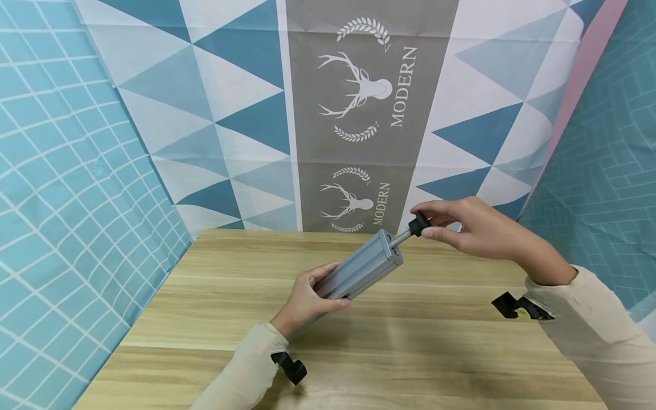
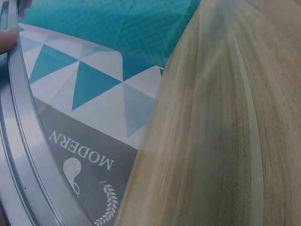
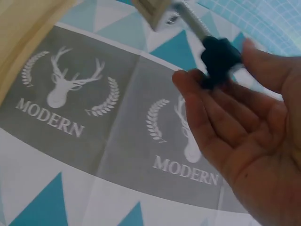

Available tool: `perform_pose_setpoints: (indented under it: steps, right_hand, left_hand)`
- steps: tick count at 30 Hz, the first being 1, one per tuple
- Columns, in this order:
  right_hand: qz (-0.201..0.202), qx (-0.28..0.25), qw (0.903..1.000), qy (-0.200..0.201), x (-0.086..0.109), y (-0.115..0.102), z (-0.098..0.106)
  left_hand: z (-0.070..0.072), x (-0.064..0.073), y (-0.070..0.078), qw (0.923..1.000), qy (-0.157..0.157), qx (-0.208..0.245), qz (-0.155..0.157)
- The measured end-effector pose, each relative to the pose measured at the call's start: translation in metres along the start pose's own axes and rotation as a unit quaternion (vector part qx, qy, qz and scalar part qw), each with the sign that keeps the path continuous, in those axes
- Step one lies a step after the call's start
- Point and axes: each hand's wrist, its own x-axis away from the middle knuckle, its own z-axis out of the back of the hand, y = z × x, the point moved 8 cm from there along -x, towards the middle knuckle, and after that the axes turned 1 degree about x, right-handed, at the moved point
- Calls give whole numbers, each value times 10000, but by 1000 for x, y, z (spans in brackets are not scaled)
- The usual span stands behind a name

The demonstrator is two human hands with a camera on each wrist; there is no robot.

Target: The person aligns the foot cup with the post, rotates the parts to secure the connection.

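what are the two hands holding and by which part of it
The left hand grips the grey metal bar by its body; the right hand pinches the black knob on the rod at the bar's end.

the left hand (image 1: 303, 300) covers part of the grey metal profile (image 1: 361, 265), which the left wrist view's left edge cuts off; in the right wrist view the black knob (image 3: 218, 60) is blurred and the right edge crops the right hand (image 3: 254, 136); the head view's bottom edge cuts off the bench (image 1: 420, 353)
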Motion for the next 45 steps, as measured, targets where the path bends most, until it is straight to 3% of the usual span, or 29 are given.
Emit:
perform_pose_setpoints:
  steps: [6, 11, 18, 23, 28, 31, 39, 45]
  right_hand:
    - [-653, -98, 9977, 134, -1, 8, 0]
    - [-732, -118, 9972, 34, 1, 10, -1]
    - [-35, 84, 9996, -281, 2, 5, -6]
    - [555, 353, 9978, -117, 0, -3, -4]
    - [753, 543, 9957, 2, -1, -9, 1]
    - [536, 417, 9977, -90, -1, -6, 1]
    - [-629, -148, 9979, 75, -1, 16, 0]
    - [-830, -304, 9961, 64, 0, 22, -3]
  left_hand:
    - [0, -1, 2, 10000, -41, 1, -58]
    - [0, -1, -3, 10000, -43, 10, -67]
    - [0, 0, -3, 10000, 28, 30, 14]
    - [0, -1, -4, 10000, -18, 11, 13]
    - [-1, -1, -4, 9999, -61, -19, -102]
    - [-1, -1, -5, 9999, -71, -8, -103]
    - [-3, -3, -5, 10000, -46, 63, -19]
    - [-3, -2, -6, 10000, -73, 25, -2]
